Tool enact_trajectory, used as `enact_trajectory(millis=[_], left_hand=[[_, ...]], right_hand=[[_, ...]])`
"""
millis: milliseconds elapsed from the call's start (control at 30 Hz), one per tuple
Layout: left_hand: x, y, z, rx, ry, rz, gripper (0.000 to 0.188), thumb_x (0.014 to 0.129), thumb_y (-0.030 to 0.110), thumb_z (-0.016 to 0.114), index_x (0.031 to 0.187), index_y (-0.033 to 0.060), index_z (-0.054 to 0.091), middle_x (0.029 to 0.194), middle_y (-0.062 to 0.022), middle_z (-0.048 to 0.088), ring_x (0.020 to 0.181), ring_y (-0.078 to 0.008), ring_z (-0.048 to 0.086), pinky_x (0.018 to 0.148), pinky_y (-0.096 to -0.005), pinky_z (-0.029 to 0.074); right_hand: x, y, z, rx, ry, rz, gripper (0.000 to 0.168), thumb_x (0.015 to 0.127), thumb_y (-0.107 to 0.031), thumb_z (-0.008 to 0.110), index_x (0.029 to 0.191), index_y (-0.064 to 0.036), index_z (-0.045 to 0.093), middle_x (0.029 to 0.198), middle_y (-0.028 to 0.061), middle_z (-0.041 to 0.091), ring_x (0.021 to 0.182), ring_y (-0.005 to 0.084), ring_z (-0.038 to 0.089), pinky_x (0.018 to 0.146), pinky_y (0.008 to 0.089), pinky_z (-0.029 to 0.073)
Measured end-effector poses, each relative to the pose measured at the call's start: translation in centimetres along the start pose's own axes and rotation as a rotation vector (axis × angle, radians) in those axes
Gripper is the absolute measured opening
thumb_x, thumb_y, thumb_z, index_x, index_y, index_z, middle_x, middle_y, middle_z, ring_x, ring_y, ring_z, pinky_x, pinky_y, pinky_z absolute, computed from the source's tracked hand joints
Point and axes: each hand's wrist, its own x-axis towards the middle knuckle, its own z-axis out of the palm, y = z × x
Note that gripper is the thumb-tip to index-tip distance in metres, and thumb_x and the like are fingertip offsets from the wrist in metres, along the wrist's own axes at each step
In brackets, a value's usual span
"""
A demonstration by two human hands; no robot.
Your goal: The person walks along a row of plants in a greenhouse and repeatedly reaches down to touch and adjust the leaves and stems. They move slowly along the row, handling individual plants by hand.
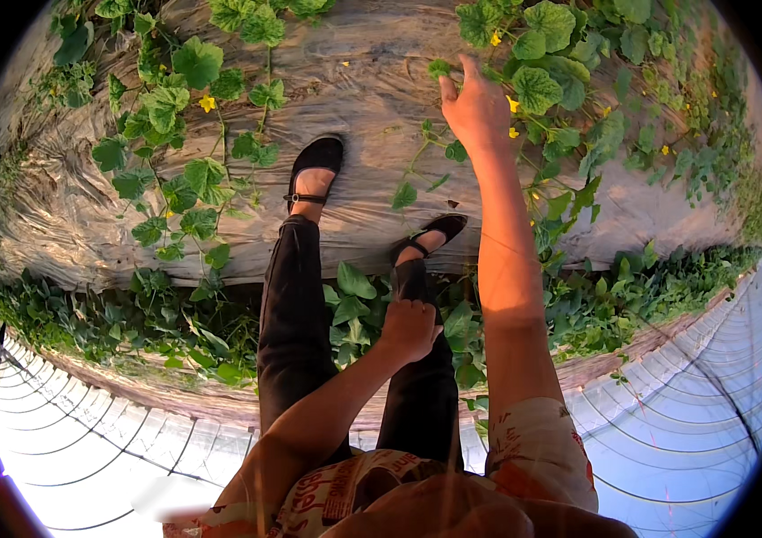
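Observation:
My right hand (477, 107) reaches out over the plastic-covered bed, beside a yellow-flowered vine plant (537, 89) with broad lobed leaves. Its thumb and index finger are apart, and nothing shows between them. A small green leaf (438, 68) lies just beyond the thumb tip; whether they touch is unclear. My left hand (411, 331) is curled into a fist in front of my lower right leg, its palm side hidden. A thin young vine shoot (414, 161) runs over the plastic sheet (367, 87), to the left of my right forearm.
Another vine plant (179, 121) with a yellow flower (207, 103) spreads left of my feet. My left black shoe (317, 161) is on the sheet, with my right black shoe (445, 228) near its edge. Leafy weeds (219, 329) fill the strip behind. Curved greenhouse ribs (677, 430) appear at the rim.

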Motion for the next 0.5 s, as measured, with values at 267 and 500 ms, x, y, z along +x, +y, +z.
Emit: enact_trajectory(millis=[267, 500], left_hand=[[0.2, -0.4, -1.5, -0.063, -0.059, -0.012, 0.037, 0.088, 0.040, 0.056, 0.096, 0.0037, 0.058, 0.093, -0.0120, 0.062, 0.093, -0.0300, 0.058, 0.074, -0.0449, 0.045], [-0.6, -1.4, -2.3, -0.051, 0.045, -0.029, 0.038, 0.087, 0.039, 0.057, 0.097, 0.0023, 0.059, 0.093, -0.0133, 0.063, 0.092, -0.0313, 0.060, 0.075, -0.0445, 0.046]], right_hand=[[8.8, 7.6, -6.8, -0.389, -0.054, 0.282, 0.084, 0.088, -0.039, 0.059, 0.149, -0.010, 0.010, 0.118, 0.0176, 0.061, 0.108, 0.0337, 0.059, 0.084, 0.0479, 0.052], [7.6, 7.0, -6.7, -0.364, -0.113, 0.313, 0.086, 0.087, -0.041, 0.060, 0.149, -0.009, 0.009, 0.119, 0.0203, 0.060, 0.112, 0.0338, 0.056, 0.085, 0.0473, 0.052]])
